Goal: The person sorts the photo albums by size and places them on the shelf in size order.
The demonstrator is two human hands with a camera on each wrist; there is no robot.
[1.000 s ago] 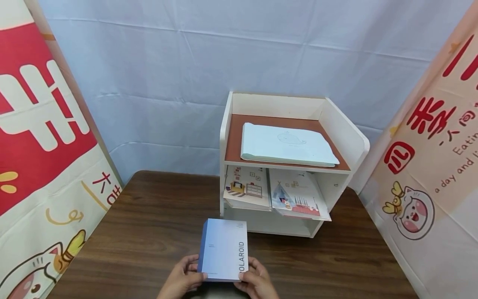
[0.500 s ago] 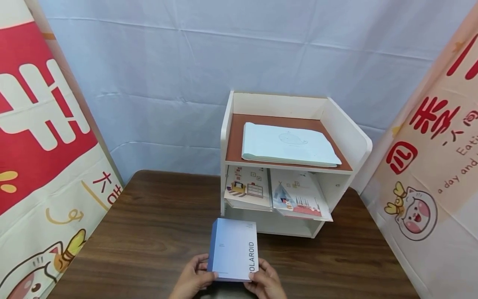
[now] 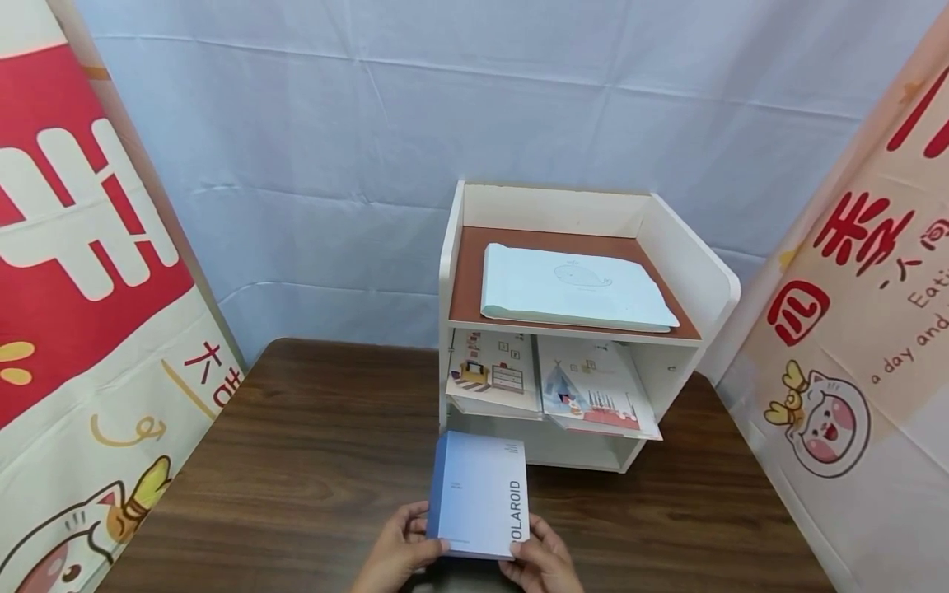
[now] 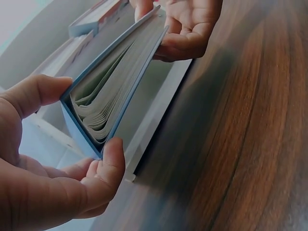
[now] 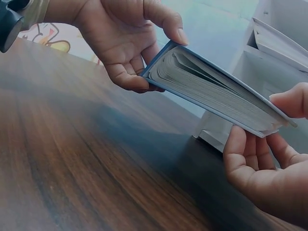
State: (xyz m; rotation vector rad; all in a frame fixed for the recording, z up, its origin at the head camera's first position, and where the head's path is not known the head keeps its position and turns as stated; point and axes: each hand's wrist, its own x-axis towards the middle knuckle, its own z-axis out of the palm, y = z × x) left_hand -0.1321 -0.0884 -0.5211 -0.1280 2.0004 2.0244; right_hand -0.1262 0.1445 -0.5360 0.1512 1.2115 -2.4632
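Both hands hold up a light-blue photo album (image 3: 478,494) with POLAROID printed along its right side, in front of the shelf. My left hand (image 3: 404,548) grips its lower left corner at the spine, thumb on the front cover and fingers underneath. At the lower right corner, my right hand (image 3: 544,560) pinches it the same way. The left wrist view shows the page edges (image 4: 108,91) fanned a little between the covers. From the right wrist side, the album (image 5: 211,86) is tilted and raised above the table, with its shadow below.
A small white shelf (image 3: 700,272) stands at the table's back right. On its brown top lies a pad with a whale drawing (image 3: 571,288). Two picture books, one left (image 3: 493,383) and one right (image 3: 589,387), stick out from its middle level. The wooden table (image 3: 296,461) extends left.
Both hands and the album have moved to the right together, and the album has turned slightly. The grip looks the same, and the things on the shelf stay put.
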